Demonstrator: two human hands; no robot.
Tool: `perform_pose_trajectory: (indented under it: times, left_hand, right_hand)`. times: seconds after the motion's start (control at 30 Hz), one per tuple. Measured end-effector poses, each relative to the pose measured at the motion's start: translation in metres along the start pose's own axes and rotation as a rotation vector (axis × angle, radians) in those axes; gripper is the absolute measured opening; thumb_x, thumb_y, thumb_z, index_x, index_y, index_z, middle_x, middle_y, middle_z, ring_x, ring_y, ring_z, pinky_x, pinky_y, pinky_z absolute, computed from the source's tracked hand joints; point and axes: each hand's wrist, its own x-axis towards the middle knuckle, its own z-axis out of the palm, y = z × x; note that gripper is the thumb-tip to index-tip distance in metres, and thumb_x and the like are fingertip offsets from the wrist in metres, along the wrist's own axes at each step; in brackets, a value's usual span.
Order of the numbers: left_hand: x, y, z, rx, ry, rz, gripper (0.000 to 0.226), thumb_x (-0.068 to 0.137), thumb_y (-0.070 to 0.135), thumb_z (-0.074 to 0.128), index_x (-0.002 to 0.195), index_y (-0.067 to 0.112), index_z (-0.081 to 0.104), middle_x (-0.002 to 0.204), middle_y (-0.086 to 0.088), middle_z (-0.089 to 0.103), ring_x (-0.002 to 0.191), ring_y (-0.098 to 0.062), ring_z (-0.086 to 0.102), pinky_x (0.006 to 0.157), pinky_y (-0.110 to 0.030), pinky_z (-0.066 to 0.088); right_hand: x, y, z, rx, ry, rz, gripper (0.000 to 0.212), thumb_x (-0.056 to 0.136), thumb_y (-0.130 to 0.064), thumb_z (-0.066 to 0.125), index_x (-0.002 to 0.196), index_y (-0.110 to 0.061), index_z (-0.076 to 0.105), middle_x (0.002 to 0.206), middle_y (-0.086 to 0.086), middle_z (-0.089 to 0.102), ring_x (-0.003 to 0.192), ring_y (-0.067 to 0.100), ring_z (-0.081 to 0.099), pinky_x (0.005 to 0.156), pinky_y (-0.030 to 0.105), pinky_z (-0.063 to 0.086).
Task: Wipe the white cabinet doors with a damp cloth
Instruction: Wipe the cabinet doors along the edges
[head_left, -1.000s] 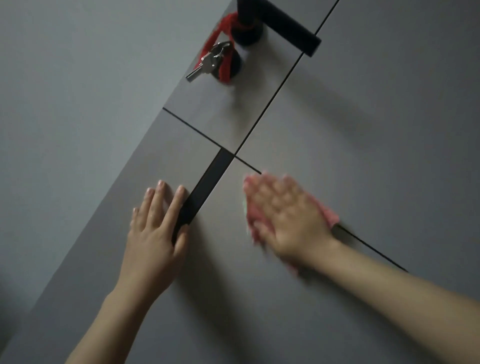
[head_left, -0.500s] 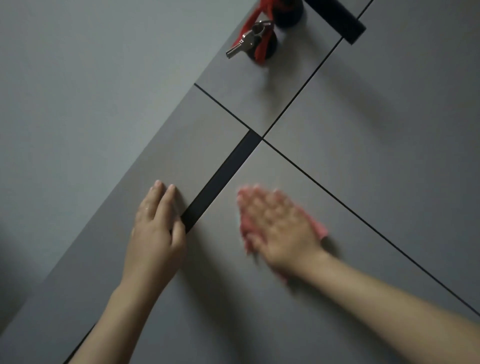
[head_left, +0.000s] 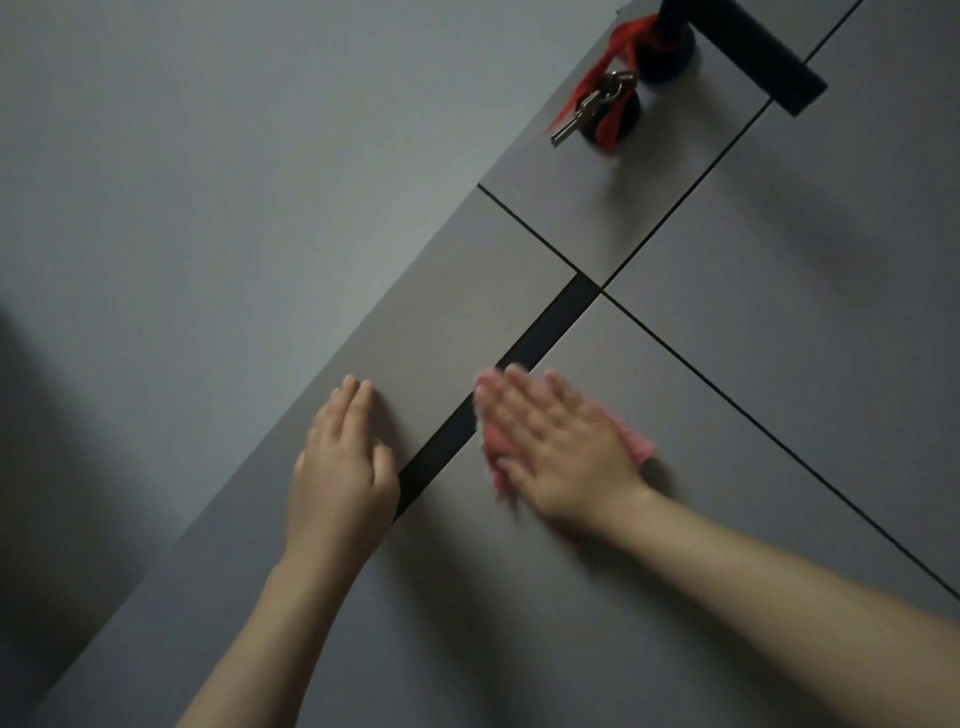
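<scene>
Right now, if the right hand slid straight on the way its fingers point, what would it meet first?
The right hand, flat on the pink cloth, points up-left. Its fingertips already reach the black strip between the doors, so that comes first, then the door panel beyond.

pink cloth on cabinet door

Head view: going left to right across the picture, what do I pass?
Left hand → black strip between the doors → right hand pressing the pink cloth → keys → black door handle.
</scene>
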Motion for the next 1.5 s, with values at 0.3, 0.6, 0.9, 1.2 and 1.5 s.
perform_pose_trajectory:
  times: [0.3,0.6,0.9,1.2,1.5]
  left_hand:
    - [0.002,-0.024,-0.005,-0.042,-0.015,0.076,0.061,0.086,0.027,0.029,0.145,0.013,0.038,0.152,0.001,0.034,0.141,-0.012,0.028,0.112,-0.022,0.017]
    - [0.002,0.004,-0.003,0.007,0.048,0.05,0.053,0.097,0.016,0.042,0.149,0.018,0.028,0.159,0.0,0.014,0.146,-0.013,0.009,0.115,-0.03,0.011]
    - [-0.024,0.018,0.039,-0.036,-0.063,0.234,0.063,0.087,0.024,0.031,0.149,0.015,0.026,0.159,-0.004,0.005,0.144,-0.01,-0.007,0.118,-0.027,-0.005]
    - [-0.035,0.053,0.061,-0.016,-0.097,0.339,0.063,0.089,0.028,0.032,0.149,0.011,0.025,0.157,0.0,0.003,0.145,-0.012,-0.007,0.119,-0.032,-0.002]
    - [-0.045,0.078,0.087,-0.072,-0.001,0.281,0.065,0.088,0.025,0.033,0.147,-0.001,0.026,0.158,-0.014,0.008,0.146,-0.018,-0.001,0.116,-0.026,-0.009]
  right_hand:
    - [0.119,-0.017,0.007,0.033,0.097,0.258,0.066,0.097,-0.042,0.026,0.151,-0.009,0.011,0.159,0.007,0.007,0.147,0.024,0.004,0.117,0.037,-0.008]
    - [-0.009,0.044,-0.003,-0.007,0.074,0.296,0.067,0.09,-0.04,0.031,0.148,-0.009,0.023,0.155,0.007,0.022,0.143,0.024,0.023,0.118,0.036,0.003]
    - [-0.07,-0.067,0.036,0.11,0.05,-0.05,0.056,0.091,-0.035,0.05,0.141,-0.011,0.041,0.15,0.008,0.034,0.141,0.024,0.027,0.119,0.038,0.014]
    - [-0.076,0.093,-0.007,-0.047,0.151,0.656,0.066,0.092,-0.038,0.03,0.149,-0.006,0.02,0.156,0.01,0.018,0.145,0.024,0.016,0.118,0.039,0.006]
    - [-0.186,-0.01,0.029,0.061,-0.029,0.019,0.053,0.093,-0.037,0.041,0.142,-0.016,0.039,0.15,0.0,0.03,0.143,0.014,0.021,0.119,0.035,0.011]
